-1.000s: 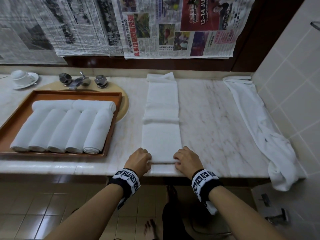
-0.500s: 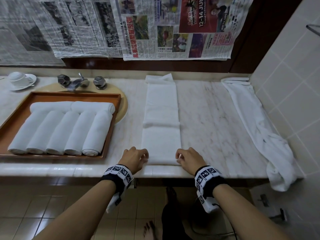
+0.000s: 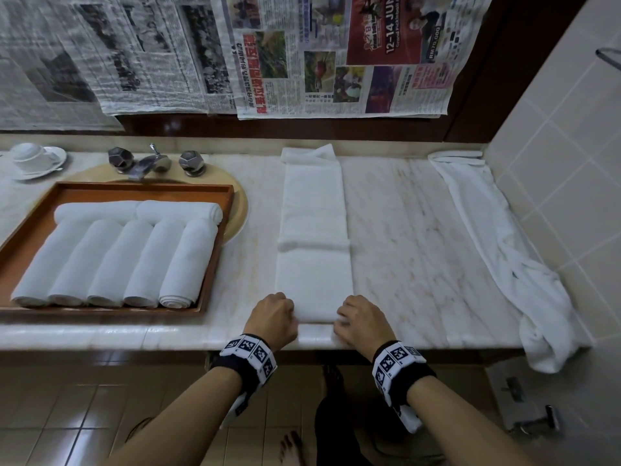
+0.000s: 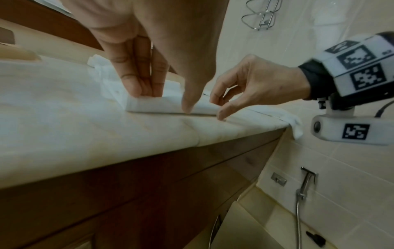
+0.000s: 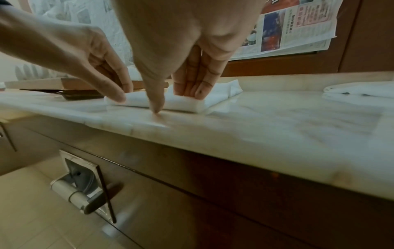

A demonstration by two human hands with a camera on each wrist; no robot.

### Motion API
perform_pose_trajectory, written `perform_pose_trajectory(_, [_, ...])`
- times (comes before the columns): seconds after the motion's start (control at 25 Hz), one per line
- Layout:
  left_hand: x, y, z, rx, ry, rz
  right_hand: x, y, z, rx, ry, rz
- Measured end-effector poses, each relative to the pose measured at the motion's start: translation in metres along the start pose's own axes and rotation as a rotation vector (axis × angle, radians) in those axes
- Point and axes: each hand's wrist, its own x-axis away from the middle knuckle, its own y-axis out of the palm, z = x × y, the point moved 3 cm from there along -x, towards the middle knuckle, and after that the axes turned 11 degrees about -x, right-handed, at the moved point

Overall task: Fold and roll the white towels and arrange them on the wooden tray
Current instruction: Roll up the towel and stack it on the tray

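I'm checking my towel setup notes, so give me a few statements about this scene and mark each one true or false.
1. Both hands, left hand and right hand, are at the near end of the folded towel. True.
2. The wooden tray holds three rolled towels. False: five lie side by side, two more across the back.
3. An unfolded towel lies along the counter's right side. True.
4. The cup and saucer sit in the tray. False: they stand on the counter behind it.
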Motion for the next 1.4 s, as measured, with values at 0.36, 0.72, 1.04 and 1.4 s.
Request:
perform_pose_trajectory(0.36, [-0.001,0.0,-0.005,-0.024,0.143,0.023,-0.008,-0.017,-0.003,0.12,-0.017,-0.054])
perform_pose_trajectory(0.72, [0.0,-0.009,-0.017,0.086,0.132,-0.029,-0.012,-0.03,-0.001,0.061,0.132,-0.102])
perform_pose_trajectory(1.04, [-0.011,-0.002,0.005,0.063,0.043,0.026,-0.013,-0.003,-0.013,0.05,-0.016,0.107])
perform_pose_trajectory(1.4, [-0.012,0.001,0.003,-0.082,0.17,0.015,-0.017,-0.007,-0.008,0.176,-0.131,0.043])
